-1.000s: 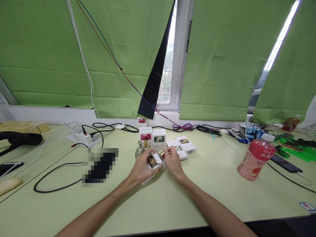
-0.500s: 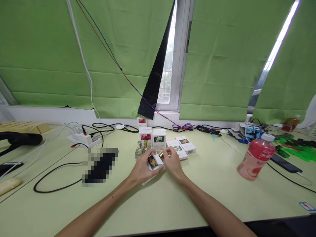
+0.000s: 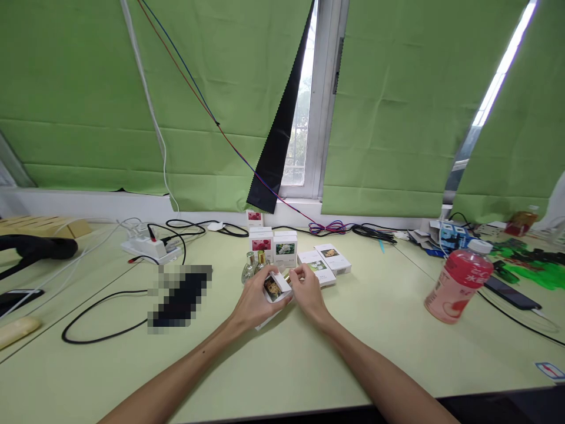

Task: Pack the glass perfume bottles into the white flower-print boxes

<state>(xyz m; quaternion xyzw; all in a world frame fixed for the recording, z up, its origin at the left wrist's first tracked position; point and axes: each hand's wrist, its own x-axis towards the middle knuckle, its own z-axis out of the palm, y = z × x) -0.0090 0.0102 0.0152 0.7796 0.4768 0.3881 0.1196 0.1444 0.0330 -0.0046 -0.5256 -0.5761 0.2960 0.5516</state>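
Note:
My left hand [image 3: 257, 297] is wrapped round a small white box [image 3: 283, 287] with a yellow-flower picture, tilted with its open end toward the right. At that end my right hand [image 3: 308, 288] pinches a perfume bottle by its gold cap [image 3: 287, 275]; the bottle's body is mostly hidden by the box and fingers. Just behind my left hand stand two glass perfume bottles, one with a silvery cap [image 3: 251, 257] and one with a gold cap [image 3: 261, 257]. Beyond them are upright white boxes with a red-flower picture [image 3: 261, 245] and a white-flower picture [image 3: 285, 249].
Flat white boxes [image 3: 333, 258] lie behind my right hand. A pink drink bottle [image 3: 459, 282] stands at the right, a phone [image 3: 512, 292] beside it. On the left are a power strip [image 3: 150, 250], cables and a blurred dark object [image 3: 180, 297]. Green blinds [image 3: 419, 118] hang behind.
My right hand has shifted slightly left toward the box, and less of the bottle shows between my hands. My left hand keeps its hold on the box.

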